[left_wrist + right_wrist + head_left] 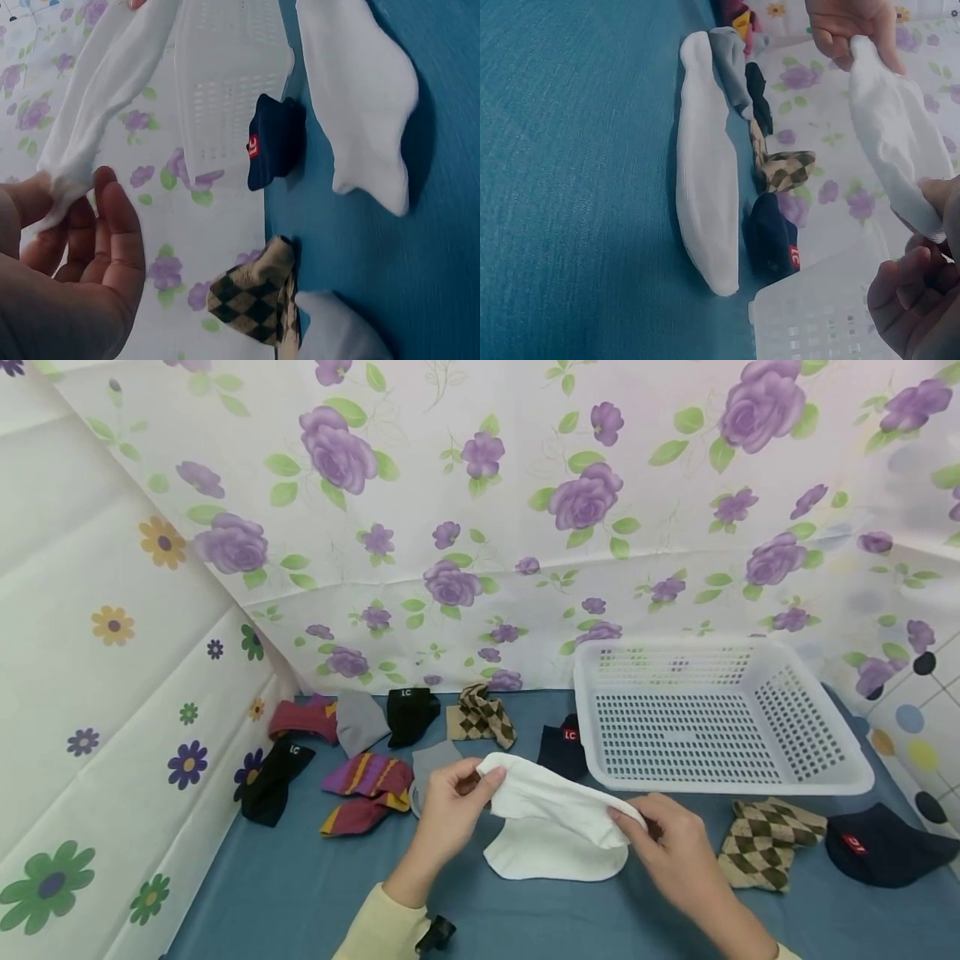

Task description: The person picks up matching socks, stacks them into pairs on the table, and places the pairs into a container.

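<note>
A white sock [558,797] is stretched sideways between both hands above the blue cloth. My left hand [452,810] pinches its left end between thumb and fingers. The other end is pinched by my right hand [671,843]. Below the held sock, a second white sock [555,856] lies flat on the cloth, partly covered in the head view. In the left wrist view, the left hand [82,255] grips one bunched end of the sock [112,82]. The right wrist view has the right hand [922,292] holding the near end, the left hand at the far end.
A white plastic basket [693,785] stands at the back right. Left of it lie black, grey, argyle and striped socks, among them a striped sock [369,789] and a navy sock [564,750]. An argyle sock [768,843] and another navy sock [885,847] lie at the right.
</note>
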Demonstrator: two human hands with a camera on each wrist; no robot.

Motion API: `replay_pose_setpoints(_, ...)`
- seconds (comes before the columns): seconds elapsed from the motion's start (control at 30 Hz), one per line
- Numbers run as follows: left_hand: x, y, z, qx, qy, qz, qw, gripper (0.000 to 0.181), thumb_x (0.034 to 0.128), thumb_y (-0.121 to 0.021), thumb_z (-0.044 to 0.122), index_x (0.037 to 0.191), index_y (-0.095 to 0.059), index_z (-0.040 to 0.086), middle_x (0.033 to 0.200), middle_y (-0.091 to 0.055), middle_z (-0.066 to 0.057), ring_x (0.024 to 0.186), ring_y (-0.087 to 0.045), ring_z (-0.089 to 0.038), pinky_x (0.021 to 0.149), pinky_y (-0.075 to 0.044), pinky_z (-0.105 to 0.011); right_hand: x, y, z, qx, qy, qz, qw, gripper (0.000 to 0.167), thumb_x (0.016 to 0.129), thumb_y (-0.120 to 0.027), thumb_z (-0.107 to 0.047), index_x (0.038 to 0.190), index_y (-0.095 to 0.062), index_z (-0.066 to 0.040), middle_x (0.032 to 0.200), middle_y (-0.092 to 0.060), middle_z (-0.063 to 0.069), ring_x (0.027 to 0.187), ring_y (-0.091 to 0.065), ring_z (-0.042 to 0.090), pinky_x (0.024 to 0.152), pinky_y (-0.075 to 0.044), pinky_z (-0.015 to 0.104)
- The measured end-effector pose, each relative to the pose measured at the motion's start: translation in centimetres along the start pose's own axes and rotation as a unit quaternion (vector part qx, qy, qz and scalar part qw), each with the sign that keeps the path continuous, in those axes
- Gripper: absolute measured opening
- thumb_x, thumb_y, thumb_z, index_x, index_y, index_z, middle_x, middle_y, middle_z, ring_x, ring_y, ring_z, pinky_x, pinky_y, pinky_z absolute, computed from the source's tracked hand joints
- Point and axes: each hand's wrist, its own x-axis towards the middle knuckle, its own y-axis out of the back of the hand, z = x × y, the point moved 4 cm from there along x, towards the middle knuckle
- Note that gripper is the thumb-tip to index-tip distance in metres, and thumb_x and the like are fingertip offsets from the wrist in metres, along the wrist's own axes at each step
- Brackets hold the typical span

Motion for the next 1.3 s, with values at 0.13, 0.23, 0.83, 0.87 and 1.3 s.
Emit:
replay_pose_setpoints(0.13,-0.3,0.3,0.5,0.032,0.024,-0.022,0.9990,0.015,0.0899,-0.063,0.019,0.093,-0.073,0.008,0.083,-0.067,-0.012,0.075,-0.061,-0.027,0.063,-0.050,-0.023,-0.1,0.5,0.2,-0.004,-0.011,0.035,0.9993,0.009,0.084,-0.068,-0.039,0.079,-0.068,-0.031,0.062,-0.042,-0.011,0.050,-0.034,0.005,0.044,-0.033,0.020)
replay_pose_setpoints(0.23,-0.3,0.4,0.2,0.054,0.029,-0.025,0.9978,0.014,0.0878,-0.066,0.020,0.092,-0.074,0.010,0.074,-0.060,-0.009,0.066,-0.054,-0.017,0.054,-0.043,-0.021,-0.3,0.6,0.3,-0.007,-0.032,0.029,0.9990,0.010,0.085,-0.066,-0.042,0.083,-0.068,-0.033,0.052,-0.039,-0.009,0.043,-0.031,0.006,0.041,-0.031,0.020)
replay_pose_setpoints(0.83,0.5,0.8,-2.8,-0.060,0.011,-0.040,0.9973,0.027,0.0885,-0.065,0.020,0.111,-0.066,0.005,0.095,-0.071,-0.017,0.078,-0.071,-0.026,0.065,-0.057,-0.036,-0.4,0.1,0.1,0.070,-0.050,-0.034,0.9957,0.029,0.094,-0.053,-0.042,0.108,-0.069,-0.023,0.082,-0.073,-0.006,0.064,-0.068,0.004,0.055,-0.051,0.020)
replay_pose_setpoints(0.87,0.4,0.8,-2.5,-0.059,0.009,-0.045,0.9972,0.028,0.0886,-0.065,0.020,0.111,-0.066,0.004,0.096,-0.071,-0.017,0.078,-0.071,-0.025,0.066,-0.057,-0.037,-0.4,0.1,0.1,0.068,-0.049,-0.023,0.9962,0.029,0.094,-0.053,-0.041,0.106,-0.070,-0.022,0.082,-0.073,-0.006,0.065,-0.068,0.004,0.056,-0.052,0.019)
replay_pose_setpoints(1.3,-0.1,0.6,-2.1,-0.009,0.012,-0.011,0.9998,0.011,0.0825,-0.072,0.019,0.087,-0.075,0.008,0.086,-0.072,-0.009,0.069,-0.066,-0.018,0.061,-0.055,-0.030,-0.3,0.5,-0.1,0.027,-0.009,0.055,0.9981,0.018,0.080,-0.074,-0.016,0.098,-0.073,-0.018,0.091,-0.073,-0.004,0.070,-0.067,0.001,0.062,-0.051,0.012)
